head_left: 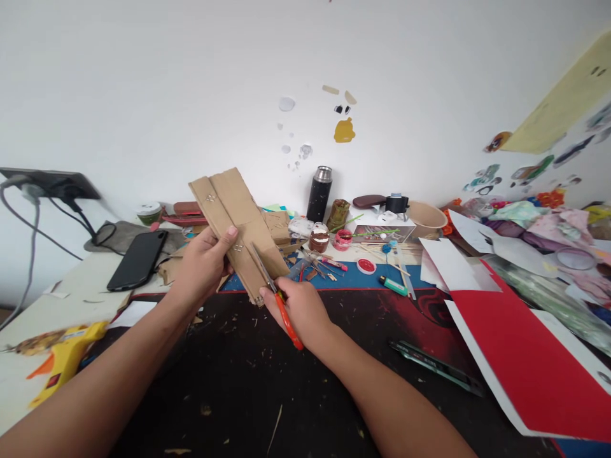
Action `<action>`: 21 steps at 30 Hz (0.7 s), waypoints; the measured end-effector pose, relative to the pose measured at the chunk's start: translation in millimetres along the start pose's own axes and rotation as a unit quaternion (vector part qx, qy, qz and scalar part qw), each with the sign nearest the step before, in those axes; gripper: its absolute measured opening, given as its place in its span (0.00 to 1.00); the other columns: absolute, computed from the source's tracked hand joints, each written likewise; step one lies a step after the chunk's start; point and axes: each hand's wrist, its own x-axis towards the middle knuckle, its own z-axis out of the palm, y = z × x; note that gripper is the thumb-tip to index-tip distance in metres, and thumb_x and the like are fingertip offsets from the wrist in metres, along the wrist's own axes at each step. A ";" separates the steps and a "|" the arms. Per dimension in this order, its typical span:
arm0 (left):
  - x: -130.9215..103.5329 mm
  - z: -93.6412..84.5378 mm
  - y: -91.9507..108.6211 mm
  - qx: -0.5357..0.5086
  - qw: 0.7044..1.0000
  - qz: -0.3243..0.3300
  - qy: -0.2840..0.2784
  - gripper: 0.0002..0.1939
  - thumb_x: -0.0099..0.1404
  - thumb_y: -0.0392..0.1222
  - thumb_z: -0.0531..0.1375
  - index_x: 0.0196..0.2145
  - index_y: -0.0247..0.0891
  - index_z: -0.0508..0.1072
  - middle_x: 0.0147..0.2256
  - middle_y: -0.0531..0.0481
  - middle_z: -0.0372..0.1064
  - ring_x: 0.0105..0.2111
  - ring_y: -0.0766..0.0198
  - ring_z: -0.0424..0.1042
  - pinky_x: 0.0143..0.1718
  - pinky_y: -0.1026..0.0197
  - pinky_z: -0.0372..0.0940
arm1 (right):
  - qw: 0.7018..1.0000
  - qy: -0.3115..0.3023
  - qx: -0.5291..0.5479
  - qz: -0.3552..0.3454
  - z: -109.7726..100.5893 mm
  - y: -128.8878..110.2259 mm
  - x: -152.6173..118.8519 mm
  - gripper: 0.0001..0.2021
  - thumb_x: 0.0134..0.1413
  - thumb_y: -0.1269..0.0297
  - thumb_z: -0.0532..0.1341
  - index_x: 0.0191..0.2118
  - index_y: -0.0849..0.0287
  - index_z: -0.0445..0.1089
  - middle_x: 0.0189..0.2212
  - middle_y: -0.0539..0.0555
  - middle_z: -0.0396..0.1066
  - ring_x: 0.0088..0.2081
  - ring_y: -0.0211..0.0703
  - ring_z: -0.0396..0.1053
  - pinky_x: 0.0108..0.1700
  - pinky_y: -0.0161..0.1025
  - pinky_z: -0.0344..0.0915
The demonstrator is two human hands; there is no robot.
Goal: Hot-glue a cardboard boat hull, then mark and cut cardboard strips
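Note:
My left hand (204, 257) grips a creased piece of brown cardboard (241, 213) by its left side, thumb on top. The cardboard is held up at a tilt above the dark mat, with small marks on its left strip. In my right hand (300, 305) is a pair of scissors (289, 324) with orange-red handles. Their blades lie along the face of the cardboard, pointing up and away from me. Whether the blades are cutting into it I cannot tell. My right fingertips are at the cardboard's lower end.
A yellow glue gun (69, 359) and a black phone (138, 259) lie on the left. A green utility knife (435, 367) rests on the dark mat (229, 394). Red card (520, 350) is on the right; a black flask (319, 194) and small jars stand behind.

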 end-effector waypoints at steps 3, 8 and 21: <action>1.0 -1.7 -1.8 0.004 1.000 -0.002 -0.001 0.27 0.58 0.63 0.79 0.38 0.37 0.78 0.26 0.54 0.72 0.18 0.70 0.62 0.14 0.67 0.55 | 1.000 0.002 -0.010 -0.001 1.6 -0.2 0.1 0.21 0.72 0.52 0.65 0.28 0.53 0.65 0.20 0.48 0.66 0.23 0.39 0.58 0.30 0.37 0.53; 1.0 -2.8 -0.9 0.022 1.000 -0.009 -0.006 0.31 0.57 0.65 0.78 0.42 0.37 0.80 0.30 0.51 0.75 0.21 0.67 0.66 0.15 0.66 0.60 | 1.000 0.005 -0.004 0.002 3.9 0.7 -0.6 0.22 0.73 0.51 0.65 0.27 0.54 0.64 0.21 0.48 0.66 0.23 0.39 0.58 0.31 0.37 0.53; -7.7 -0.6 21.0 0.081 0.997 0.013 -0.011 0.29 0.60 0.67 0.77 0.39 0.39 0.77 0.24 0.58 0.67 0.17 0.70 0.60 0.14 0.67 0.58 | 0.999 -0.024 0.001 -0.033 -2.3 2.8 -3.0 0.23 0.70 0.41 0.69 0.32 0.53 0.68 0.22 0.48 0.70 0.24 0.41 0.67 0.30 0.37 0.53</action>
